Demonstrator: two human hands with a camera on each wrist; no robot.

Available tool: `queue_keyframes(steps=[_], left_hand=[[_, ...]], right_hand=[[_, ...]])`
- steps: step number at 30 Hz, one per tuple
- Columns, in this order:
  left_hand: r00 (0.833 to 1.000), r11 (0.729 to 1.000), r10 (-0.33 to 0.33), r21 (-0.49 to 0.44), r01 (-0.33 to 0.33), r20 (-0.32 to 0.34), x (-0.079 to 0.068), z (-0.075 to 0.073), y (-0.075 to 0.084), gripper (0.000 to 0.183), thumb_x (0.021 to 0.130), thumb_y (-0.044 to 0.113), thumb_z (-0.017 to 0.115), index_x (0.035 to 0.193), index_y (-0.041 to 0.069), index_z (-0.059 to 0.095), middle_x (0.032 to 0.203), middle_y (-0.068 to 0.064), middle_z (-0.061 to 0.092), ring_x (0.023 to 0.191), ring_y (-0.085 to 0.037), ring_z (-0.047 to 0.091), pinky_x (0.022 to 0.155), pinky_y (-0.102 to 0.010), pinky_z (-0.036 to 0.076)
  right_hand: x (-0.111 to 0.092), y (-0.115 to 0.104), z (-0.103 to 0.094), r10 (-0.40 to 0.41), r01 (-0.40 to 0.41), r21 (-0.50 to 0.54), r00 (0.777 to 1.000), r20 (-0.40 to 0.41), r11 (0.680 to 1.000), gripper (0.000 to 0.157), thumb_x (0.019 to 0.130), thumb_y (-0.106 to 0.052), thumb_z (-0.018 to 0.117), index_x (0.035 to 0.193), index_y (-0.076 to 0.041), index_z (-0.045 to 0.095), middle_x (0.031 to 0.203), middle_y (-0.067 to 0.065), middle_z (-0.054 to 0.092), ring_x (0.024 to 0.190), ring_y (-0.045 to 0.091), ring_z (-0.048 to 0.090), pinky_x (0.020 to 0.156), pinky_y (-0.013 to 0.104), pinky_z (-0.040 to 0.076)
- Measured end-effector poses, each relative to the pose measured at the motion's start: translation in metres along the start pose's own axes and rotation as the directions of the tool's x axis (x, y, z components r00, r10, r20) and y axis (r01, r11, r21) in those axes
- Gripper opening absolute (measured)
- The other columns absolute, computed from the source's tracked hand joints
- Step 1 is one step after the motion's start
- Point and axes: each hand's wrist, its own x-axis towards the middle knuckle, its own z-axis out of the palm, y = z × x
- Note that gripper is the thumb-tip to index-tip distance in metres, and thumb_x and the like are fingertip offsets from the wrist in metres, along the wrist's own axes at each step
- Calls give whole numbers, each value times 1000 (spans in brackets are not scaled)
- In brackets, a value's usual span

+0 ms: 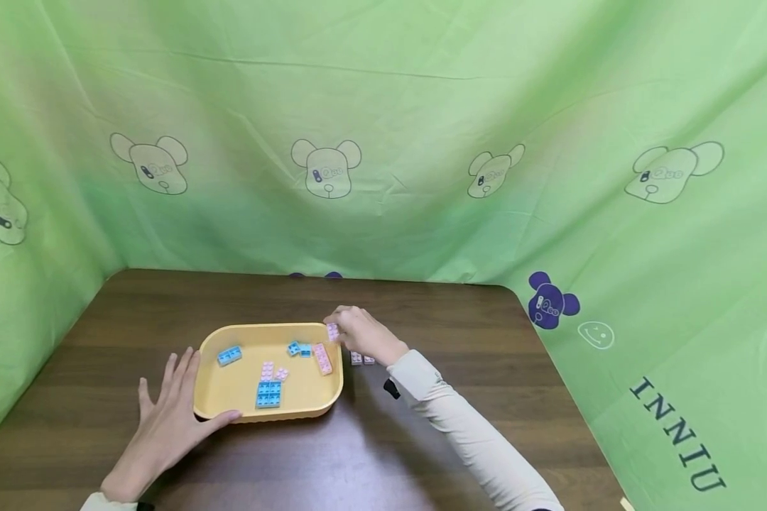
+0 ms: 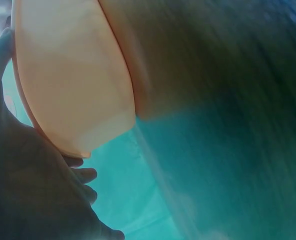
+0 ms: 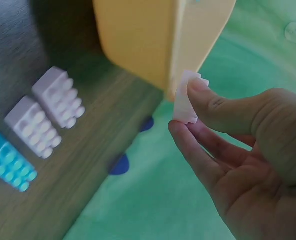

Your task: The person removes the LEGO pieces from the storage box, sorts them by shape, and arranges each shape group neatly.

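Note:
A yellow tray sits on the table with pink and blue toy bricks inside. My left hand is spread along its left side, fingers straight, with the thumb reaching over the front rim. In the left wrist view the palm lies against the tray wall. At the back right corner of the tray, my right hand pinches a pale pink brick between thumb and fingertips. Inside lie a long pink brick, a blue brick and blue bricks near the front.
Right of the tray, two pale pink bricks and a blue brick stand in a row on the brown wooden table. The right forearm partly hides this row in the head view. A green curtain hangs behind and beside the table.

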Motion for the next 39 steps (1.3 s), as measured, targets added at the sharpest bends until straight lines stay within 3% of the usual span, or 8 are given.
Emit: queue_keyframes(steps=[8,20,25,39], left_hand=[[1000,1000,4,-9,-4,-8,-1,0,0,128,83,69,79,168,-1,12,170,-29,20,159,-49,8,112,-84,-8],[1000,1000,3,-7,-3,1,-1,-2,2,128,84,69,77,168,-1,10,170,-30,18,159,-49,6,112,-84,-9],[1000,1000,4,-10,-5,-14,-3,0,2,127,83,69,78,168,-1,13,169,-30,21,158,-49,9,112,-84,-7],[1000,1000,-7,10,7,11,-2,0,1,129,83,70,77,168,0,10,170,-30,18,159,-48,5,111,-85,-7]], right_hand=[[-10,16,1,18,-17,28,999,-50,999,39,90,-3,82,126,9,71,124,23,72,112,35,71,98,41,58],[-34,42,1,27,-34,-77,995,-92,996,34,85,2,84,118,7,74,116,20,74,105,34,72,94,42,58],[-41,51,4,34,-41,-76,995,-89,996,35,81,3,87,114,7,75,111,20,75,103,35,72,94,44,58],[-67,84,11,244,-245,-21,969,-41,969,36,76,6,89,110,2,77,104,16,76,102,36,71,95,49,57]])
